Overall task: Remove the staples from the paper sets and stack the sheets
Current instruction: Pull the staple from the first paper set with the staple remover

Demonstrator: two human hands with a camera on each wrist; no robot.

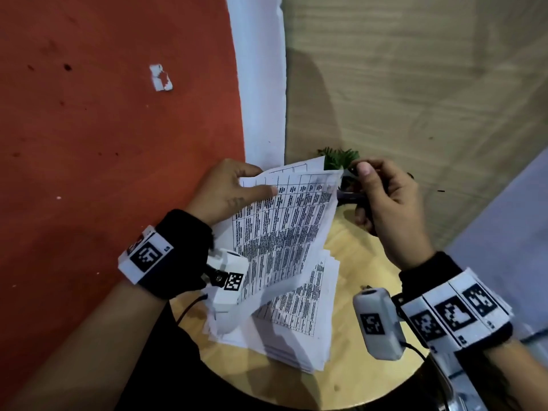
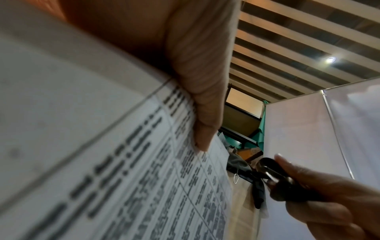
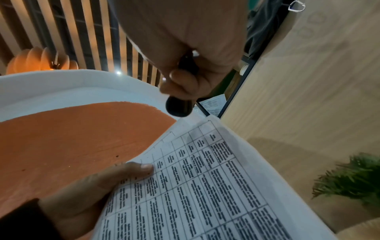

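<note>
My left hand [image 1: 237,188] holds a printed paper set [image 1: 281,229] lifted above the table, thumb on the top sheet and fingers behind it. In the right wrist view the thumb [image 3: 144,168] presses the set [image 3: 205,186] near its upper edge. My right hand [image 1: 385,200] grips a dark staple remover [image 1: 353,198] just right of the set's top right corner. The left wrist view shows the remover [image 2: 275,175] with its metal jaws near the sheet's [image 2: 144,178] corner. A stack of sheets [image 1: 299,324] lies on the round wooden table [image 1: 355,259].
A red wall [image 1: 103,143] stands to the left and a wood-grain panel [image 1: 415,84] behind. A small green plant [image 1: 338,157] sits at the table's far edge behind the papers. The table's right half shows bare wood.
</note>
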